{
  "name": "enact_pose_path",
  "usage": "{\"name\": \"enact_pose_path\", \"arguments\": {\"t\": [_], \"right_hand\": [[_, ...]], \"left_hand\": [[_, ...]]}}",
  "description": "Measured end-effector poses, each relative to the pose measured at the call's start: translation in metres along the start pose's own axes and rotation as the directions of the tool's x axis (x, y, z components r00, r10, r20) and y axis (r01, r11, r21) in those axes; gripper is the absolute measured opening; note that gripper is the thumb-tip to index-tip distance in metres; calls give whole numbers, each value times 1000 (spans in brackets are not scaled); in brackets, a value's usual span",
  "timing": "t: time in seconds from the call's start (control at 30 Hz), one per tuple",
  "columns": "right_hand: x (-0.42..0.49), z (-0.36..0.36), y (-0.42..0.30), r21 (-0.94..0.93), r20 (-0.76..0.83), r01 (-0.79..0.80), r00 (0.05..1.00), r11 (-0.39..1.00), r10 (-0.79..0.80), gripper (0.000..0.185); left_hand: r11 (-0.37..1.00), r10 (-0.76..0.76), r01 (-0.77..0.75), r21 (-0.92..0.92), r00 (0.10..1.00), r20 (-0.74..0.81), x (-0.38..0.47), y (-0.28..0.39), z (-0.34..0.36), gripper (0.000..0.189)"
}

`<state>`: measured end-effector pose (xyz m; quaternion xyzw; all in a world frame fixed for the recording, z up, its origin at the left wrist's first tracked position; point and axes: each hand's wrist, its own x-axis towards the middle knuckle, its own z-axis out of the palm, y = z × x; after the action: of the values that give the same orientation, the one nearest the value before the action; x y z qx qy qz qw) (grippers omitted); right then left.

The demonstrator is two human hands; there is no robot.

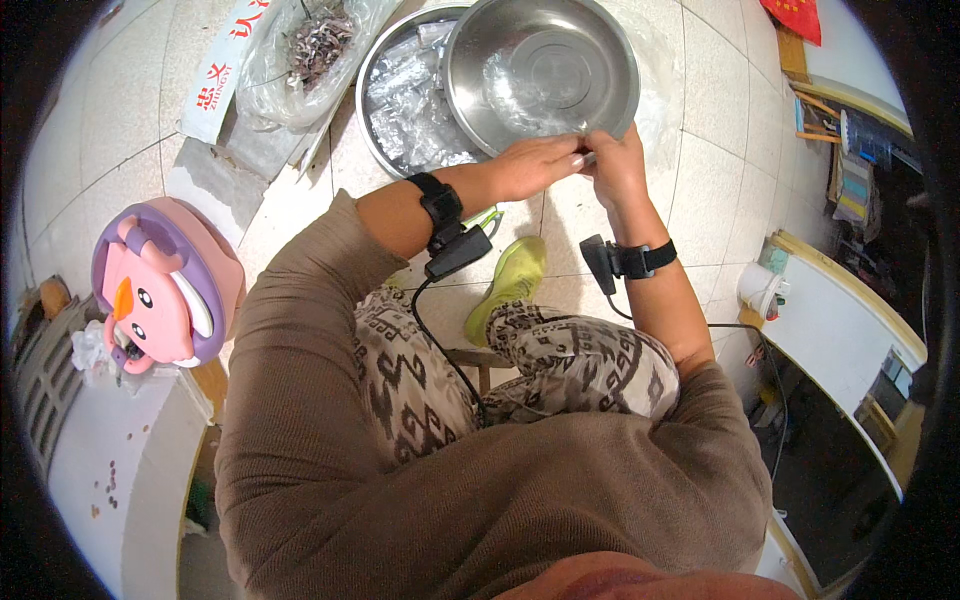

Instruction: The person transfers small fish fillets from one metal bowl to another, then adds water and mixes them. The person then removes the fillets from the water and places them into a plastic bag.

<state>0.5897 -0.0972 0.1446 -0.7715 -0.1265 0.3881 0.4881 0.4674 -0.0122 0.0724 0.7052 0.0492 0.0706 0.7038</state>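
Observation:
My left hand [532, 166] and my right hand [619, 169] meet at the near rim of a shiny stainless steel basin [600, 45]. Their fingertips come together there, and any small thing pinched between them is hidden. A clear, glossy patch that may be plastic film shows inside this basin. It overlaps a second metal basin [363, 112] on its left, which is full of clear plastic-wrapped pieces [412, 97]. Each of my wrists wears a black strap with a wired device.
Left of the basins, a clear plastic bag [262, 97] of dark, shredded-looking bits lies on cardboard [225, 172]. A pink and purple child's potty seat [161, 292] stands farther left. Right are a white bucket [757, 289] and white-topped furniture [840, 300]. A cable trails from my right wrist.

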Motion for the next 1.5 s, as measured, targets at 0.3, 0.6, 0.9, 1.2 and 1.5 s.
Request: {"name": "enact_pose_path", "arguments": {"t": [0.3, 0.6, 0.9, 1.2, 1.5], "right_hand": [[-7, -5, -13, -65, 101, -67, 992, 996, 74, 48], [-4, -14, -12, -123, 81, -86, 992, 989, 96, 51], [2, -11, 1, -521, 37, 281, 951, 806, -308, 69], [-10, 3, -23, -788, 306, 603, 556, 122, -772, 81], [1, 2, -13, -377, 27, 386, 913, 842, -406, 64]], "left_hand": [[-290, 189, -218, 932, 941, 279, 28, -14, -133, 53], [-362, 26, -214, 907, 971, 239, 13, -24, -136, 52], [677, 178, -132, 724, 984, 13, -48, -74, -80, 25], [711, -195, 635, 301, 590, -783, -53, -116, -92, 24], [725, -113, -152, -672, 936, -333, 24, -9, -58, 22]]}}
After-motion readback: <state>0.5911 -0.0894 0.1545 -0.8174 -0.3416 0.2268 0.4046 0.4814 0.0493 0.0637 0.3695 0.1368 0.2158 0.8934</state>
